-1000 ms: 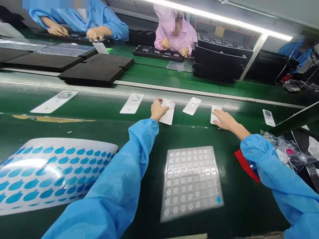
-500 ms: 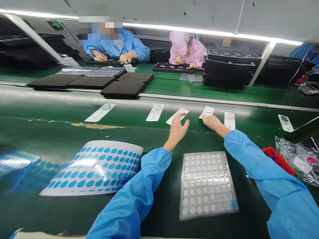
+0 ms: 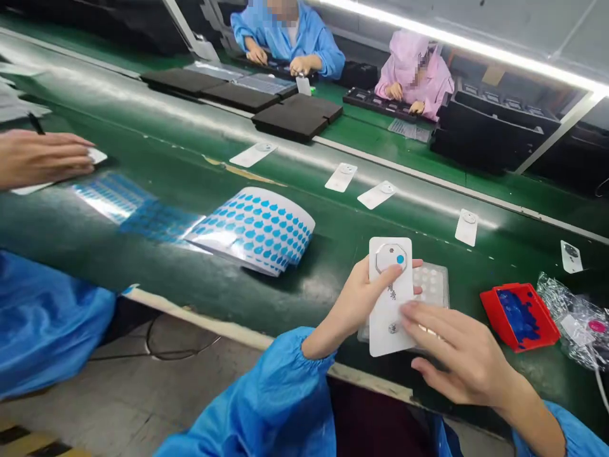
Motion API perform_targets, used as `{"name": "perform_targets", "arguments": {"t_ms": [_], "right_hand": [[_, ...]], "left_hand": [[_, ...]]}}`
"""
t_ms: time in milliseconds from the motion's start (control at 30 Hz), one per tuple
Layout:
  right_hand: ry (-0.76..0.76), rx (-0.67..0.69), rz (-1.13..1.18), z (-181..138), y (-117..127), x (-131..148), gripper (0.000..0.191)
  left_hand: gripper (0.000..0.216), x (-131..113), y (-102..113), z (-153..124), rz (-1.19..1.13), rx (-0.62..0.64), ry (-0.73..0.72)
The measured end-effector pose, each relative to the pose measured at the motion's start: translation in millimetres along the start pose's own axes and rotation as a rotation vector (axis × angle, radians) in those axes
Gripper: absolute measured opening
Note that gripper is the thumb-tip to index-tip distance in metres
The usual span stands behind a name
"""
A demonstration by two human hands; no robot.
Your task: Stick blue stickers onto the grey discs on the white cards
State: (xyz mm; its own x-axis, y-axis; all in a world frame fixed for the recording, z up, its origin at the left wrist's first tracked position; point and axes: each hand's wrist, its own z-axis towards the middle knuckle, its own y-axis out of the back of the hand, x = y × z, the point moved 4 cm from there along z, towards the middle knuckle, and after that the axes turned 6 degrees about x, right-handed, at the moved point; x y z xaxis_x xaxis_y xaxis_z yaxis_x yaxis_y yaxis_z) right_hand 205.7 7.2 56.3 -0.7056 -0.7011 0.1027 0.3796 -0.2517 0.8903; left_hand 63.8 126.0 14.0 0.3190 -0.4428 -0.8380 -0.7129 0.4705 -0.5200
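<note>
A white panel with rounded corners (image 3: 383,327) is tilted up in front of me. It bears a ring outline, a blue dot and dark printed marks. My left hand (image 3: 349,304) is closed on it, with the thumb across its face below the dot and fingertips showing past the right edge. My right hand (image 3: 461,352) is at the panel's lower right edge, fingers stretched out, fingertips at its face. Behind the panel lies a clear plastic tray with small pockets (image 3: 432,279), partly hidden. A curled sheet of blue stickers (image 3: 259,225) lies to the left.
Several white panels (image 3: 341,177) lie along the green bench. A red box with blue pieces (image 3: 521,317) and a clear plastic bag (image 3: 571,311) are at right. At left is a co-worker's hand (image 3: 45,158). Black trays (image 3: 297,117) and two people are across the bench.
A white panel has come off the bench toward me. It was in my right hand and is now in my left. The view has swung, bringing a co-worker's hand in at left.
</note>
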Motion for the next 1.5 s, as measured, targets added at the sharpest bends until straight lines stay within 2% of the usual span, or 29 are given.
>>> {"name": "perform_targets", "arguments": {"t_ms": [67, 133, 200, 333, 500, 633, 733, 933, 1033, 1167, 1333, 1500], "right_hand": [[-0.179, -0.128, 0.125, 1, 6, -3, 0.035], [-0.320, -0.263, 0.100, 2, 9, -8, 0.032], [-0.381, -0.298, 0.027, 3, 7, -8, 0.024], [-0.339, -0.239, -0.094, 5, 1, 1, 0.017], [-0.274, -0.195, -0.218, 4, 1, 10, 0.014], [-0.228, -0.208, -0.255, 0, -1, 13, 0.017], [-0.187, -0.254, -0.277, -2, -1, 15, 0.021], [-0.122, -0.325, -0.294, -2, 1, 18, 0.016], [-0.156, -0.349, -0.238, -5, 3, 17, 0.026], [-0.216, -0.305, -0.188, -8, 4, 17, 0.036], [-0.218, -0.310, -0.197, -4, 4, 17, 0.027], [-0.199, -0.341, -0.215, -11, 0, 16, 0.023]], "left_hand": [[0.032, 4, -5, -20, 0.092, 0.024, 0.012], [0.025, 8, -10, -36, 0.180, 0.038, 0.037], [0.022, 11, -14, -48, 0.255, 0.023, 0.054], [0.022, 15, -18, -61, 0.396, 0.004, 0.029], [0.018, 17, -21, -68, 0.578, -0.006, -0.135], [0.017, 16, -25, -73, 0.689, 0.003, -0.211], [0.017, 14, -28, -76, 0.694, 0.028, -0.220], [0.017, 14, -31, -79, 0.649, 0.056, -0.218], [0.023, 15, -31, -79, 0.633, 0.057, -0.194], [0.020, 14, -33, -79, 0.635, 0.066, -0.218], [0.013, 13, -35, -79, 0.702, 0.085, -0.295], [0.021, 12, -35, -81, 0.623, 0.110, -0.288]]}}
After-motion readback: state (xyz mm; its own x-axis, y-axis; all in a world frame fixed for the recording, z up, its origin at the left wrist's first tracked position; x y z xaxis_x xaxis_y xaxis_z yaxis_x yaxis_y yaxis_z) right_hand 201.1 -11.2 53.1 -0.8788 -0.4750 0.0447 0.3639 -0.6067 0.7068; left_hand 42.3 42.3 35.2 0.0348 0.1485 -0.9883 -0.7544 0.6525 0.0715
